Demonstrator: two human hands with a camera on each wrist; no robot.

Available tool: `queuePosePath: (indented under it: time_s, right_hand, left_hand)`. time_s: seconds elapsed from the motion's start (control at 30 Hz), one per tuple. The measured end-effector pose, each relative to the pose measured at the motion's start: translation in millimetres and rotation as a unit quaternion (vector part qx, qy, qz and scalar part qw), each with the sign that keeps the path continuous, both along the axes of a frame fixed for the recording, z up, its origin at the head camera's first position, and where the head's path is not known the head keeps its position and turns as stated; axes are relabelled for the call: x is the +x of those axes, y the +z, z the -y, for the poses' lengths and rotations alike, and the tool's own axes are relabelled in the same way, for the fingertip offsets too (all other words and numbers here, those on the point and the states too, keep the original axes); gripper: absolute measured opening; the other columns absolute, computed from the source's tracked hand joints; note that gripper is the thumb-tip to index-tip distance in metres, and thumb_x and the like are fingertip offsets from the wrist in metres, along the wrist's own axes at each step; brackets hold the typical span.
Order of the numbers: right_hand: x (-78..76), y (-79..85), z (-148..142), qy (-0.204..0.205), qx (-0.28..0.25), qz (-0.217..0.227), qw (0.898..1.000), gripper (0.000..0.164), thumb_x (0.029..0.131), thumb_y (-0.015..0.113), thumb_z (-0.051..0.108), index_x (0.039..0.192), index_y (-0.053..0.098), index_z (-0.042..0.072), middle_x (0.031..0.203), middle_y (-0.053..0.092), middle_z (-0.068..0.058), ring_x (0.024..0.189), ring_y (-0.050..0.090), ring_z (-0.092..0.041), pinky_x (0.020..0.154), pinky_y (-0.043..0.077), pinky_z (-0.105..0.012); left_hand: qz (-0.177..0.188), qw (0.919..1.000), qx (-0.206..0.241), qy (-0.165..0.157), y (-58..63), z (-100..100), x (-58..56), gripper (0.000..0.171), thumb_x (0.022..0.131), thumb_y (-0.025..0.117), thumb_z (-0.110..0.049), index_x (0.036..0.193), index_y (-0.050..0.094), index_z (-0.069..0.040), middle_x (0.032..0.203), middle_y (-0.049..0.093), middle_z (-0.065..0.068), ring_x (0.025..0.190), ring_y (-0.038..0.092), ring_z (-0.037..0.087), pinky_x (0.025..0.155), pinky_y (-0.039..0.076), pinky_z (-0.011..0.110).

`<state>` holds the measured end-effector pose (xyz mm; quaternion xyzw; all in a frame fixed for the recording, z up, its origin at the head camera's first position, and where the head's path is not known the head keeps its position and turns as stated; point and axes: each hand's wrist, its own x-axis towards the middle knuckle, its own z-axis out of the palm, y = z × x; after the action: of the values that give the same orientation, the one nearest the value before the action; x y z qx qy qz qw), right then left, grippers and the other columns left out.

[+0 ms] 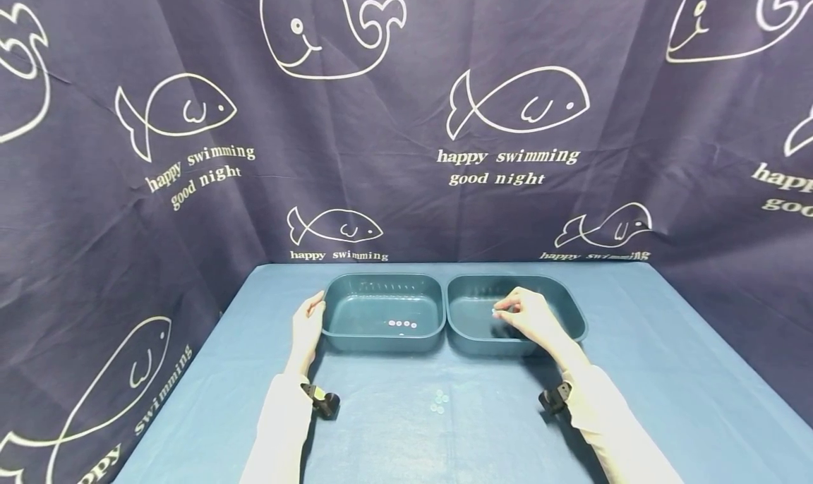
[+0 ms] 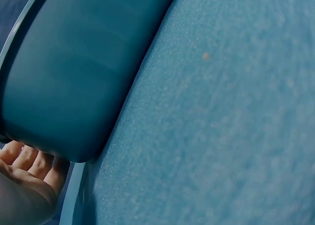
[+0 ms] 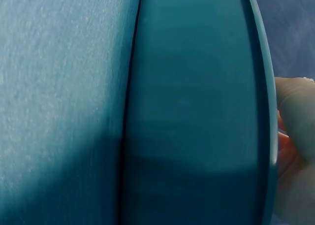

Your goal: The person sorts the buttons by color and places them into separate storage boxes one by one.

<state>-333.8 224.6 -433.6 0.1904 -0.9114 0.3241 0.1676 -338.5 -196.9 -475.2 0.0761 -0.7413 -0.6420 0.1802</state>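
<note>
At the left end of the left teal bin [image 1: 381,338], my left hand [image 1: 308,325] rests against the outer wall. Its fingers [image 2: 42,163] touch that wall in the left wrist view, loosely extended. Over the right teal bin [image 1: 485,339], my right hand [image 1: 530,317] pinches a small pale disc [image 1: 495,311] between thumb and fingertips. The right wrist view shows only part of this hand beyond the bin's rim, with the fingertips hidden. Several small pinkish-white discs [image 1: 406,324] lie in a row on the left bin's floor.
Several pale greenish discs [image 1: 440,401] lie in a loose cluster on the blue tablecloth [image 1: 381,427], in front of the bins. The two bins stand side by side at the table's back. A dark curtain [image 1: 413,117] with white fish drawings hangs behind and beside the table.
</note>
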Motion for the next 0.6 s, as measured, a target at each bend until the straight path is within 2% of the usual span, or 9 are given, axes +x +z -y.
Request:
queuePosePath:
  time_s: [0.2,0.6]
  right_hand:
    - [-0.9,1.1,-3.9,-0.013,0.014,0.003,1.0,0.01,0.072,0.078,0.014,0.081,0.075,0.01,0.076,0.064,0.001,0.069,0.057,-0.014,0.06,0.045,-0.023]
    - [-5.3,1.1,-10.3,-0.03,0.017,0.002,0.999,0.011,0.072,0.078,0.016,0.08,0.076,0.011,0.075,0.065,0.0,0.069,0.056,-0.012,0.06,0.045,-0.023]
  left_hand:
    - [0.0,1.0,-0.006,0.005,0.3,-0.5,-0.2,0.037,0.095,0.048,-0.006,0.13,0.051,0.003,0.135,0.051,0.022,0.126,0.048,0.033,0.109,0.037,0.041]
    - [-0.005,1.0,-0.006,0.003,-1.6,-1.0,-0.2,0.037,0.096,0.047,-0.008,0.131,0.049,0.004,0.136,0.049,0.024,0.127,0.046,0.035,0.109,0.035,0.045]
